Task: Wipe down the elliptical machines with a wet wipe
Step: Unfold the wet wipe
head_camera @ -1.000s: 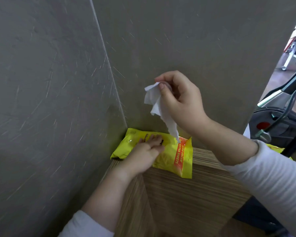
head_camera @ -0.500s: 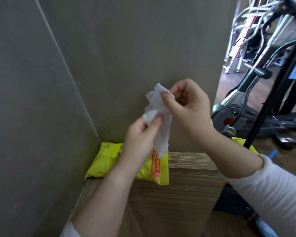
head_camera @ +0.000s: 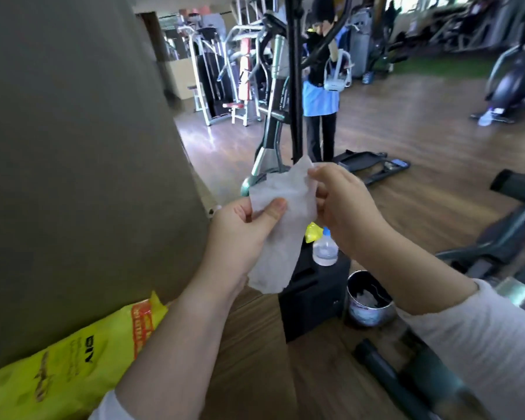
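Observation:
A white wet wipe (head_camera: 281, 219) hangs unfolded between both hands at the middle of the view. My left hand (head_camera: 240, 237) pinches its left edge with thumb and fingers. My right hand (head_camera: 343, 207) pinches its upper right corner. The yellow wipe packet (head_camera: 70, 368) lies on the wooden ledge (head_camera: 249, 359) at the lower left, beside the grey wall. An elliptical machine (head_camera: 273, 122) with grey and black bars stands just behind the wipe. Part of another elliptical (head_camera: 503, 244) shows at the right.
A black box (head_camera: 312, 289) on the floor bears a clear spray bottle (head_camera: 325, 248) and a yellow item. A metal bin (head_camera: 369, 301) stands beside it. A person in a blue apron (head_camera: 320, 95) stands behind the elliptical. Weight machines fill the back.
The view has swung right from the wall toward the gym floor. Both hands have spread the wipe wider, and the packet now lies at the lower left, away from the hands.

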Tool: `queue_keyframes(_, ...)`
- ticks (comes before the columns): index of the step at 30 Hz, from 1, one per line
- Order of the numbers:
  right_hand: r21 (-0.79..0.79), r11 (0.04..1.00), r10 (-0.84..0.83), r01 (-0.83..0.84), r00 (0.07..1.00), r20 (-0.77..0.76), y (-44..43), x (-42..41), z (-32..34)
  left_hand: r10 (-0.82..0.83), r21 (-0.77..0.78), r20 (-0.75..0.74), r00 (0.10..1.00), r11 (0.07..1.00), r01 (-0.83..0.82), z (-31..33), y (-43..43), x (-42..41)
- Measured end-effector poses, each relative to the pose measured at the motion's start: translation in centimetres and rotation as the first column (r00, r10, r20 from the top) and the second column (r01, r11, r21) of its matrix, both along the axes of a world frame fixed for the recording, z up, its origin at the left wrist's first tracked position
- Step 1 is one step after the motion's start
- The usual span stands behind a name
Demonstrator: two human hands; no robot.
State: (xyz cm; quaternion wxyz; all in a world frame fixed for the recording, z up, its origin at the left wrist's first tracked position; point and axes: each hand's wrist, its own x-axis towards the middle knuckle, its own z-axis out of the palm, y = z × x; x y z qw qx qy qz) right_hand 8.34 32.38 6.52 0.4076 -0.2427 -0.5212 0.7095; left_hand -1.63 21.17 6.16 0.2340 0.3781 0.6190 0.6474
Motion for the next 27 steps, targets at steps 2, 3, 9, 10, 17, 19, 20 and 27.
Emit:
queue_keyframes(2,-0.073,0.997,-0.004,0.003,1.0,-0.011,1.4,3.0,-0.1,-0.079,-0.033,-0.027,0.997,0.996,0.078,-0.4,2.1,2.0)
queue_keyframes(3,-0.05,0.998,-0.035,0.035,0.999,0.005,1.9,4.5,-0.2,-0.115,-0.047,-0.036,0.993,0.992,0.114,-0.6,3.1,3.0)
queue_keyframes(9,0.153,0.947,-0.298,0.284,0.952,0.077,4.8,14.0,-1.2,-0.474,-0.127,0.066,0.878,0.869,0.479,-0.9,8.5,10.3)
queue_keyframes(10,0.188,0.929,-0.34,0.318,0.935,0.1,5.5,15.5,-1.4,-0.514,-0.112,0.108,0.851,0.844,0.524,-0.9,9.6,11.7)
queue_keyframes(17,0.364,0.821,-0.533,0.439,0.819,0.213,11.7,27.2,-1.9,-0.44,-0.058,0.095,0.893,0.893,0.446,-0.7,18.6,22.3)
queue_keyframes(19,0.407,0.791,-0.572,0.457,0.787,0.229,13.7,31.0,-1.9,-0.453,-0.045,0.012,0.891,0.89,0.454,-0.9,21.2,25.8)
queue_keyframes(20,0.423,0.778,-0.586,0.464,0.778,0.225,14.7,32.9,-1.9,-0.458,-0.038,-0.031,0.888,0.889,0.457,-1.0,22.5,27.6)
queue_keyframes(27,0.509,0.7,-0.665,0.5,0.717,0.209,20.9,43.6,-1.2,-0.444,0.022,0.053,0.895,0.896,0.443,-1.2,30.8,38.5)
